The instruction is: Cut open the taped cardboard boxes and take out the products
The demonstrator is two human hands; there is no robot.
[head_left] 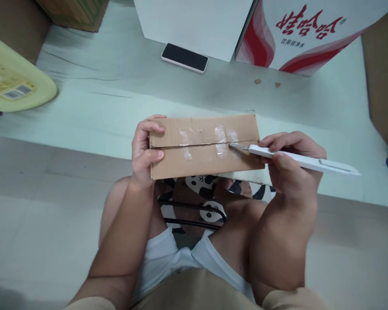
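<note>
A small brown cardboard box (200, 159) is held up at the table's near edge, its seam running left to right and crossed by strips of clear tape (220, 134). My left hand (145, 146) grips the left end, thumb and fingers on the top face. In my right hand (291, 161) is a white utility knife (305, 161), pinched between thumb and fingers. Its blade (239, 147) points left and touches the seam beside the right-hand tape. Some right fingertips rest near the box's right edge. The box's underside is hidden.
On the pale green table (93, 112), a phone-like black and white device (185, 57) lies before a white box (194, 26). A red and white carton (297, 38) stands at back right, with cardboard scraps (258, 81) before it. A yellow bottle (16, 77) is at left.
</note>
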